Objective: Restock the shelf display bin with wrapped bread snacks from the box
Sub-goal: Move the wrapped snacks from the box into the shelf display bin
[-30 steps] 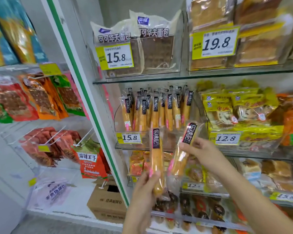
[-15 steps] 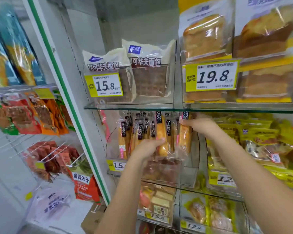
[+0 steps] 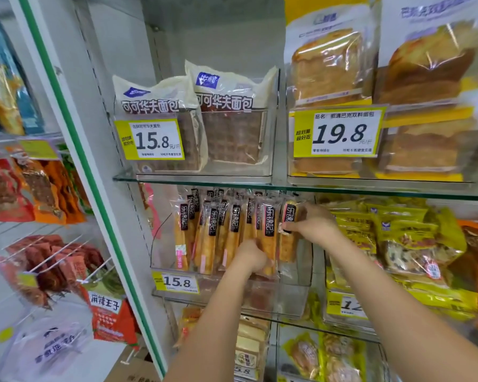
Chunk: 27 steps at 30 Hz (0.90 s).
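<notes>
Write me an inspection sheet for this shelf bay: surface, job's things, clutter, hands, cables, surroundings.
Surface: clear display bin under a glass shelf, price tag on its front.
Job's things: wrapped bread snacks upright in rows in the bin; cardboard box low at left, partly in view.
Clutter: nothing seen.
Hands: left hand grips the foot of a middle snack; right hand pinches the top of the end snack.
Cables: nothing seen.
Surroundings: waffle bread bags above, yellow packs to the right, red packs on hooks to the left.
</notes>
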Available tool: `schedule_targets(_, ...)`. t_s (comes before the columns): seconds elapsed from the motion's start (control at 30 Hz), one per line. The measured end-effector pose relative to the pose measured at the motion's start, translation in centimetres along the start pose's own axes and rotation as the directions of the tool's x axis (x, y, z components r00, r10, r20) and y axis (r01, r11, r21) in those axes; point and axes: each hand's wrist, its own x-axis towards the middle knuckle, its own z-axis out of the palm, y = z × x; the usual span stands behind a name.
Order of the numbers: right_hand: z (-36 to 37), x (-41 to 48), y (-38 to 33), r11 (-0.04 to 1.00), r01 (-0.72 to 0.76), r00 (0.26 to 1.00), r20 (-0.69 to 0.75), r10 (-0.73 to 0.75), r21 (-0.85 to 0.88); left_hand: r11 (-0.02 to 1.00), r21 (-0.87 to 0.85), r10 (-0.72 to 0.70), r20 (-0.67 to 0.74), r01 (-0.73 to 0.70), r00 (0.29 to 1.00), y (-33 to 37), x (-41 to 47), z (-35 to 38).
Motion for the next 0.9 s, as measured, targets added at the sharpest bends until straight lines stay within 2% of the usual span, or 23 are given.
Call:
schedule_targets(0.1, 0.0, 0.1, 0.1, 0.995, 0.024, 0.999, 0.029, -0.021, -0.1, 0.998, 0.07, -0.002, -0.024, 0.003, 1.0, 0.2, 0.6, 0.6)
schedule_targets(0.2, 0.2, 0.5, 0.1, 0.984, -0.007, 0.997, 0.076, 0.02, -0.177, 0.98, 0.197, 0.013, -0.096, 0.007, 0.995, 0.3, 1.1, 1.2)
schedule_targets(0.3, 0.4, 1.7, 0.5, 0.989, -0.044, 0.999, 0.006, 0.045, -0.142, 0.95, 0.311, 0.044, -0.15, 0.005, 0.988, 0.5, 1.3, 1.7)
schedule_targets(0.43, 0.6, 2.8, 1.0, 0.991, -0.008, 1.0, -0.013, 0.006, -0.137, 0.915, 0.401, 0.077, -0.249, 0.031, 0.965, 1.2, 1.7, 2.0)
schedule_targets(0.5, 0.7, 3.1, 0.8, 0.986, -0.006, 1.0, -0.02, 0.003, -0.169, 0.91, 0.413, 0.089, -0.281, 0.037, 0.956, 1.8, 1.9, 2.1)
schedule_targets(0.73, -0.4, 4.4, -0.3, 0.89, 0.001, 0.999, -0.03, -0.017, -0.455, 0.873, 0.487, 0.184, -0.299, -0.016, 0.936, 2.3, 2.2, 2.5)
schedule_targets(0.9, -0.1, 5.0, 1.3, 0.845, 0.05, 0.983, -0.125, -0.137, -0.533, 0.928, 0.371, 0.166, -0.333, -0.032, 0.928, 1.8, 2.3, 2.3)
